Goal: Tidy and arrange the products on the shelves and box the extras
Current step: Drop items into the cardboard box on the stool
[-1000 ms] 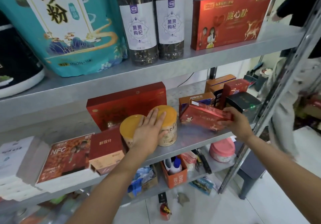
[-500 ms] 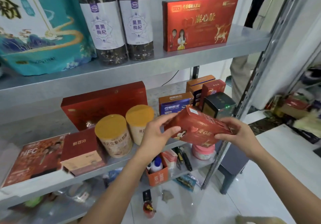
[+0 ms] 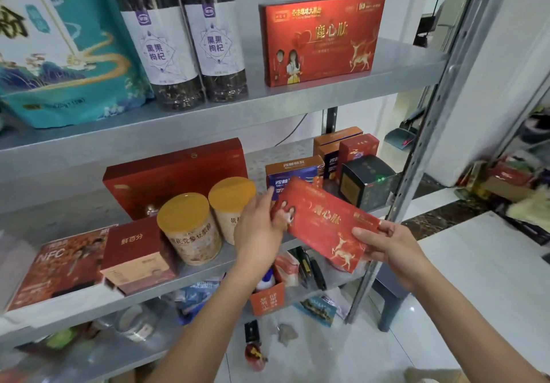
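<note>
Red box [image 3: 324, 222], tilted, I held by both ends, left hand [image 3: 259, 234] and right hand [image 3: 393, 248] gripping it off the shelf's [image 3: 208, 272] front edge; it covered the blue box's [image 3: 293, 171] lower part, tins [image 3: 190, 225] just left.

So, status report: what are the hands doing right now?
Left hand, right hand both grip red deer box, tilted. Yellow-lid cans close by left hand. Matching box upright above.

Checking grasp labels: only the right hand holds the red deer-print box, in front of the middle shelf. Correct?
No: in the head view the left hand and right hand both hold the red deer-print box, in front of the middle shelf.
</note>
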`<state>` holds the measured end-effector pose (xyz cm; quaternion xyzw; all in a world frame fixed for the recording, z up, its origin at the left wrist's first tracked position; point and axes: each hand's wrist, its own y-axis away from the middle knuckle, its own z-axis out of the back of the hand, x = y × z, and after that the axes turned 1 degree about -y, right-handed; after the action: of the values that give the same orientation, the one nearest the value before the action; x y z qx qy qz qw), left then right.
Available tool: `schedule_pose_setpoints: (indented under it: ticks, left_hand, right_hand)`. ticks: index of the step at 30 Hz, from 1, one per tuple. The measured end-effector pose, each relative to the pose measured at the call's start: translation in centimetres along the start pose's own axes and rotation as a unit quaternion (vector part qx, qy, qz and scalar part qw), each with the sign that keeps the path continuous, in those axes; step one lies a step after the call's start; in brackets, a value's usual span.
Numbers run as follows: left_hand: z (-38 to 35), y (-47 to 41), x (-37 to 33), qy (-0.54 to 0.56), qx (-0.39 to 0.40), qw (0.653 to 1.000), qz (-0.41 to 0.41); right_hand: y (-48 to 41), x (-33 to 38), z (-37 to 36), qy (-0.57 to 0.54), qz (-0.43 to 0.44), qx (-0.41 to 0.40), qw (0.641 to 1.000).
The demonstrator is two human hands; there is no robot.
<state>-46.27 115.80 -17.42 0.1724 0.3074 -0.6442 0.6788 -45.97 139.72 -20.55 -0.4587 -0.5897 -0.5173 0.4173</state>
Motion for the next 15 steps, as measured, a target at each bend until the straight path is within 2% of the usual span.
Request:
schedule_pose_setpoints:
  ticks: [1,2,4,6,8,10,13,15]
  left_hand:
    - [-0.3,0.8,-0.5,-0.041,-0.016,0.998,-0.052]
    - [-0.7,1.7,-1.2,-0.03,-0.005,0.995,-0.095]
    - [-1.7,3.3,-2.6,0.004,0.075,0.986,-0.149]
    - [-3.1,4.5,-3.7,-0.075,0.134,0.972,-0.176]
    - [-3.8,5.1,-4.1,-0.166,0.125,0.96,-0.187]
    - [-3.9,5.2,-4.2,-0.2,0.088,0.956,-0.194]
    - [-3.1,5.3,-3.8,-0.112,0.068,0.977,-0.169]
    - [-2.2,5.6,-3.5,0.03,0.075,0.987,-0.137]
  right_hand:
    - [0.1,0.1,-0.5,-0.003,0.0,-0.021,1.0]
    - [0.2,0.3,-0.9,-0.007,0.003,-0.04,0.999]
    - [0.6,0.9,-1.8,-0.01,0.012,-0.059,0.998]
    - [1.1,1.4,-2.5,-0.005,0.014,-0.061,0.998]
    - [1.7,1.7,-2.8,-0.007,0.017,-0.049,0.999]
    - [2.2,1.9,-2.6,-0.016,0.021,-0.012,1.0]
    - [2.6,1.9,-2.1,-0.003,0.023,0.057,0.998]
    - [2.1,1.2,-1.5,0.012,0.032,0.034,0.999]
